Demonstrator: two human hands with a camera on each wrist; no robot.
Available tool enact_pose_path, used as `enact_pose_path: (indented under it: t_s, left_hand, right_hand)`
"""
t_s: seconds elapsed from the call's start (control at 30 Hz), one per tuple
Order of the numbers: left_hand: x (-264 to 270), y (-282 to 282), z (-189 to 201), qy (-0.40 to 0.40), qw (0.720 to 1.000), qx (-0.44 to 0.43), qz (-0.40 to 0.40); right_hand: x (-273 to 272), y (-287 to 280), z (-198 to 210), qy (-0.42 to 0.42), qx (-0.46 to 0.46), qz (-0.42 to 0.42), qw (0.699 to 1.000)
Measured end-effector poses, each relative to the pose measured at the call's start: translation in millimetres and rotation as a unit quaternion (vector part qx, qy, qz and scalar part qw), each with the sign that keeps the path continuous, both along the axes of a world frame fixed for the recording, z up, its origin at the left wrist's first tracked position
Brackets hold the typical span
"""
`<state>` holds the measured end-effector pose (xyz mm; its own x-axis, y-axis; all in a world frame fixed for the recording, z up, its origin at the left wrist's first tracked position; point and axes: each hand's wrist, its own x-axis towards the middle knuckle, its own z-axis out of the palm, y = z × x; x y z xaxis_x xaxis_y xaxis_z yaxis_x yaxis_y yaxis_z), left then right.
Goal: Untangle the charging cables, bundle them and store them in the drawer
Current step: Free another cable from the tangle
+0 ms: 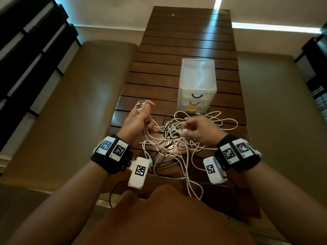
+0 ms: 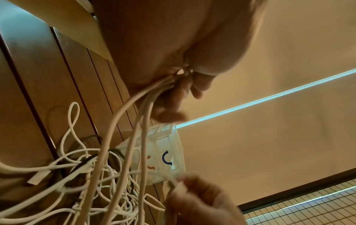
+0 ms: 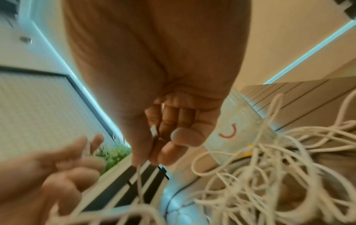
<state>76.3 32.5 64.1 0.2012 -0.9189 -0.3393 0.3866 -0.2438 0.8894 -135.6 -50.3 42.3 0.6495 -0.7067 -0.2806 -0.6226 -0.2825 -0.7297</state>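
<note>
A tangle of white and dark charging cables (image 1: 178, 138) lies on the slatted wooden table (image 1: 191, 41), with loops hanging over the near edge. My left hand (image 1: 139, 115) is raised at the left of the pile and grips several cable ends, whose plugs (image 1: 140, 104) stick up out of the fist; the cords (image 2: 123, 121) run down from it. My right hand (image 1: 198, 129) hovers over the pile and pinches one white plug (image 3: 154, 131) between thumb and fingers. A small clear drawer unit (image 1: 197, 85) with blue, red and yellow handles stands just behind the cables, drawers closed.
Padded benches (image 1: 85, 96) run along both sides of the table. Dark chair frames (image 1: 26, 50) stand at the far left. The table stretches away bare beyond the drawer unit. A thin black wire (image 1: 113, 191) hangs from the left wrist camera.
</note>
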Motion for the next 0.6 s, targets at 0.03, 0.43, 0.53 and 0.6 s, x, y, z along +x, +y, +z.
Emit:
enact_pose_path:
  t_s: [0.03, 0.43, 0.53, 0.6]
  left_hand:
    - [-1.5, -1.9, 0.9, -0.006, 1.000, -0.007, 0.005]
    - [-10.6, -23.6, 9.7, -0.030, 0.999, -0.026, 0.026]
    - [-14.5, -24.3, 9.4, 0.001, 1.000, -0.024, -0.001]
    - [-17.9, -23.8, 8.0, 0.018, 0.999, -0.016, -0.025]
  right_hand:
    - [0.5, -1.1, 12.4, -0.031, 0.003, -0.023, 0.999]
    - [7.1, 0.2, 73.4, -0.305, 0.184, -0.101, 0.929]
    - [10.1, -0.2, 72.2, -0.313, 0.200, -0.109, 0.922]
    - [12.6, 0.2, 71.3, -0.287, 0.179, -0.102, 0.936]
